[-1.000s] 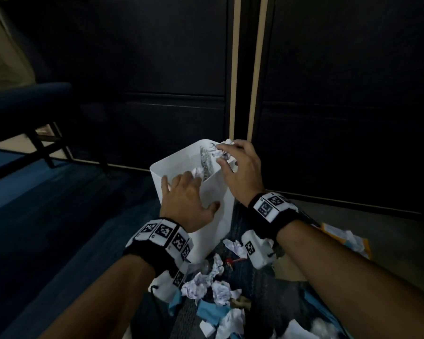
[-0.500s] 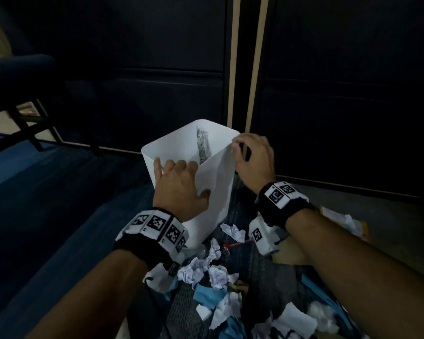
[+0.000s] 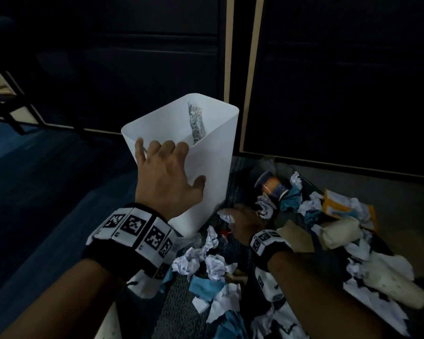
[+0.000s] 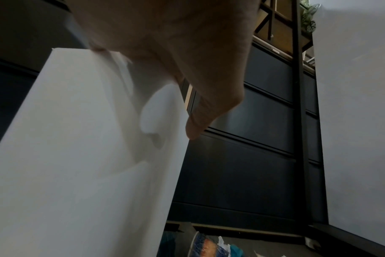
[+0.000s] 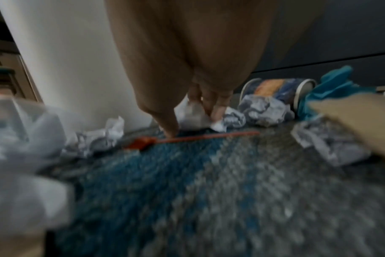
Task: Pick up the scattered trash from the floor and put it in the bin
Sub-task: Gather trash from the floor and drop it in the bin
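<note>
A white plastic bin [image 3: 206, 155] stands on the carpet before dark cabinets. A grey printed strip [image 3: 196, 123] leans inside it. My left hand [image 3: 179, 165] grips the bin's near rim, fingers hooked over the edge and thumb on the outer wall; the left wrist view shows the thumb [image 4: 193, 132] against the bin wall [image 4: 77, 156]. My right hand [image 3: 233, 217] is down at the floor by the bin's base. There, the right hand [image 5: 193, 120] pinches a crumpled white paper ball [image 5: 192, 113] between thumb and fingers. The picture is blurred.
Crumpled papers [image 3: 213, 263] litter the carpet right of the bin, along with a red zip tie [image 5: 193, 138], a fallen printed cup [image 3: 271, 185], teal scraps [image 3: 289, 200] and a beige roll [image 3: 340, 232]. Dark cabinet doors [image 3: 328, 81] stand behind; chair legs [image 3: 10, 106] are at far left.
My right hand left the bin's rim and dropped to the floor litter beside the bin. The paper it held over the bin is gone from it. My left hand stays on the rim.
</note>
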The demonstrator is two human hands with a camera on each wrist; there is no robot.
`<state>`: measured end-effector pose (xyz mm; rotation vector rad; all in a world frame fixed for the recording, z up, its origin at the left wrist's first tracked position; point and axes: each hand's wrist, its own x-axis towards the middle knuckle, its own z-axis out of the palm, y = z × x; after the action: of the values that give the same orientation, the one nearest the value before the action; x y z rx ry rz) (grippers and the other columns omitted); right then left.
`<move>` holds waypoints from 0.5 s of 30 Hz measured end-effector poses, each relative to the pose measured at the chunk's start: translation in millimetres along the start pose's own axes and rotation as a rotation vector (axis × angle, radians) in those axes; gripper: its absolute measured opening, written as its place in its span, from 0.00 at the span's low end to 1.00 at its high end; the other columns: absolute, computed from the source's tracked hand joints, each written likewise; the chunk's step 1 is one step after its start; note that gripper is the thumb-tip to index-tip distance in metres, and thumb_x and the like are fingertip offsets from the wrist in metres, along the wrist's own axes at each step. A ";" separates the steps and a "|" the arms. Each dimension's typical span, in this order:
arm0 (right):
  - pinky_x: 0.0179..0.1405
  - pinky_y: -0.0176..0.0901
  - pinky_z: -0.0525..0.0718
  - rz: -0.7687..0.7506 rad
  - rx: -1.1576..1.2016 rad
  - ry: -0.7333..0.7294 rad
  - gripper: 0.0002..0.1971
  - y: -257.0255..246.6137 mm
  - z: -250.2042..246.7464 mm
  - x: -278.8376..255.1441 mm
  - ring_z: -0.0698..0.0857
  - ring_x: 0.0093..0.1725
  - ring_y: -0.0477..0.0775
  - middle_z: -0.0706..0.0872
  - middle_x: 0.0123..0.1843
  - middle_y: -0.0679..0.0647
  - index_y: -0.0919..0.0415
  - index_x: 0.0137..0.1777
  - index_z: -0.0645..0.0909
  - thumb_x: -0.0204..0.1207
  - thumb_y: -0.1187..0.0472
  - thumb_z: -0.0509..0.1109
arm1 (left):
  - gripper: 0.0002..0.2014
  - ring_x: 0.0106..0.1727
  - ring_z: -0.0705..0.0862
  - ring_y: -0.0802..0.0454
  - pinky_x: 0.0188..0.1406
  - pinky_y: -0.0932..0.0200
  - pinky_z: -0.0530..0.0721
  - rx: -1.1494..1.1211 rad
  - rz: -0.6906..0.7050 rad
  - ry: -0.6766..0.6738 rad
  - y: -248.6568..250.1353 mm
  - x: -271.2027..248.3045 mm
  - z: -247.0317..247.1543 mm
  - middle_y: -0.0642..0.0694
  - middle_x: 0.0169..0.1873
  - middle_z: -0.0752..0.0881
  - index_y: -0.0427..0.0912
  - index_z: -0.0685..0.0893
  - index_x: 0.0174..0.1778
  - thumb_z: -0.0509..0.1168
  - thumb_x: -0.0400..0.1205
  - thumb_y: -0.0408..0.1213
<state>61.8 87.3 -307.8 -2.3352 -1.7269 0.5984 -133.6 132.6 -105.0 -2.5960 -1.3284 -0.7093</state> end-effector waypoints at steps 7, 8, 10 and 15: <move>0.70 0.51 0.74 -0.069 0.035 0.132 0.18 0.9 4.9 3.8 0.78 0.69 0.64 0.81 0.68 0.63 0.59 0.73 0.80 0.86 0.61 0.59 | 0.28 0.50 0.80 0.36 0.75 0.29 0.59 0.001 0.008 0.008 -2.0 0.6 3.2 0.43 0.39 0.80 0.39 0.80 0.50 0.64 0.66 0.59; 0.66 0.52 0.77 -0.079 0.064 0.186 0.16 -0.5 0.5 1.7 0.81 0.65 0.65 0.83 0.65 0.64 0.61 0.69 0.82 0.86 0.60 0.60 | 0.28 0.49 0.79 0.36 0.75 0.28 0.59 0.004 0.008 0.010 -2.5 0.8 3.9 0.43 0.39 0.80 0.38 0.80 0.50 0.64 0.66 0.59; 0.55 0.53 0.84 -0.114 0.162 0.300 0.12 -3.4 -8.9 -2.3 0.85 0.52 0.64 0.87 0.53 0.64 0.61 0.56 0.88 0.85 0.60 0.62 | 0.27 0.49 0.80 0.36 0.74 0.28 0.61 0.009 0.008 0.011 -2.8 0.8 4.3 0.43 0.39 0.80 0.38 0.81 0.49 0.65 0.66 0.59; 0.40 0.41 0.79 -0.131 0.329 0.595 0.12 -4.5 -43.0 -20.3 0.78 0.36 0.48 0.80 0.38 0.51 0.49 0.40 0.81 0.85 0.55 0.63 | 0.28 0.50 0.80 0.36 0.74 0.28 0.61 0.033 0.007 -0.048 -1.5 0.3 1.2 0.42 0.40 0.82 0.39 0.80 0.50 0.64 0.65 0.60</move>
<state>70.8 73.6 -262.9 -1.8918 -1.3665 0.1226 -134.2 134.2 -106.1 -2.6058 -1.3320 -0.6223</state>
